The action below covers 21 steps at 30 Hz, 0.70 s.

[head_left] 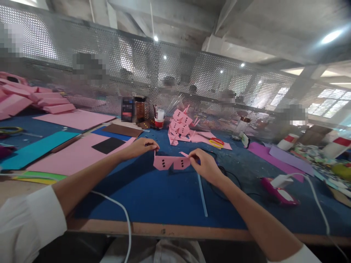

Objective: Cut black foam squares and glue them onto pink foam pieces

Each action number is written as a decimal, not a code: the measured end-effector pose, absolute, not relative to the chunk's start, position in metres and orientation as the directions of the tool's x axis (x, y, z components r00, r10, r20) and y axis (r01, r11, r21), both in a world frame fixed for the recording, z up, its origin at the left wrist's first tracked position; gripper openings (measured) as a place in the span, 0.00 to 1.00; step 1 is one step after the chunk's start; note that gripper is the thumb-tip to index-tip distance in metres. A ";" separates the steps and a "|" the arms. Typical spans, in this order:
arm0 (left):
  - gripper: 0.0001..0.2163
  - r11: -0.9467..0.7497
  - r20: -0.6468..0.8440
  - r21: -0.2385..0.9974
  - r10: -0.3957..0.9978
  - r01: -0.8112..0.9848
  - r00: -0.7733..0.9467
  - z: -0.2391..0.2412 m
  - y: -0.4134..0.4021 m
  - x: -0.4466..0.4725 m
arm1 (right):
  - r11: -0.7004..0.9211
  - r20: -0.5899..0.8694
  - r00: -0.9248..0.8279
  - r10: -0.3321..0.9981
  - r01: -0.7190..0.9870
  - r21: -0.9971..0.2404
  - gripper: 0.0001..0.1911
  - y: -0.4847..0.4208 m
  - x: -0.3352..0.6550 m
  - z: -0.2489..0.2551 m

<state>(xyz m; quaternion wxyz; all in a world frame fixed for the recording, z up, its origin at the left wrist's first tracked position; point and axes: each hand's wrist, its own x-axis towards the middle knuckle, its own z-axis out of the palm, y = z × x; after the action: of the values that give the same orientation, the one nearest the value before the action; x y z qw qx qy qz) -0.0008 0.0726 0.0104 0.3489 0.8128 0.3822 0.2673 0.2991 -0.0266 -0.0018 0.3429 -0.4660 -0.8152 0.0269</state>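
Observation:
Between my two hands hangs a pair of pink paper glasses, with small black squares in short rows on its front. My left hand pinches its left end, where a side piece folds back. At the right end, my right hand has thumb and fingers closed on the paper near the other folded arm. The piece is held up above the blue table mat. Beyond it stands a pile of similar pink paper glasses. A pale blue strip lies on the mat below my right hand.
Scissors lie on pink paper behind. Coloured sheets, including a teal one, cover the left side. A magenta power strip with a white cable sits at right. A red-and-white cup, jars and a perforated metal screen line the back.

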 end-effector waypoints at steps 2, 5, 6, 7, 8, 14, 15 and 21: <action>0.15 -0.456 0.163 0.781 0.808 0.426 0.566 0.008 0.073 -0.004 | 0.556 0.537 -0.316 0.783 0.743 -0.373 0.07 -0.023 0.301 -0.004; 0.16 -0.429 0.144 0.815 0.800 0.389 0.582 0.007 0.073 -0.005 | 0.544 0.536 -0.299 0.790 0.744 -0.387 0.07 -0.019 0.304 -0.006; 0.16 -0.422 0.140 0.826 0.796 0.374 0.589 0.007 0.072 -0.004 | 0.541 0.534 -0.295 0.792 0.744 -0.391 0.07 -0.018 0.304 -0.007; 0.16 -0.417 0.138 0.835 0.791 0.360 0.596 0.007 0.071 -0.003 | 0.539 0.533 -0.292 0.794 0.744 -0.395 0.08 -0.017 0.305 -0.008; 0.15 -0.414 0.138 0.841 0.788 0.349 0.600 0.007 0.071 -0.003 | 0.537 0.531 -0.290 0.796 0.744 -0.398 0.08 -0.016 0.305 -0.008; 0.13 -0.415 0.146 0.849 0.778 0.326 0.611 0.009 0.066 -0.002 | 0.529 0.519 -0.284 0.806 0.739 -0.417 0.08 -0.016 0.306 -0.009; 0.12 -0.415 0.146 0.850 0.776 0.323 0.613 0.009 0.066 -0.002 | 0.527 0.517 -0.282 0.808 0.739 -0.421 0.08 -0.016 0.306 -0.009; 0.16 -0.406 0.155 0.859 0.787 0.313 0.597 -0.002 0.071 0.000 | 0.521 0.509 -0.273 0.816 0.727 -0.446 0.08 -0.018 0.304 -0.005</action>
<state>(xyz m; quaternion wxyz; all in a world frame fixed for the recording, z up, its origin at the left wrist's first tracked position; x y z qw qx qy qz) -0.0003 0.0713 -0.0018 0.4191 0.7891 0.3485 0.2832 0.3041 -0.0182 -0.0052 0.3579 -0.4852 -0.7954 0.0623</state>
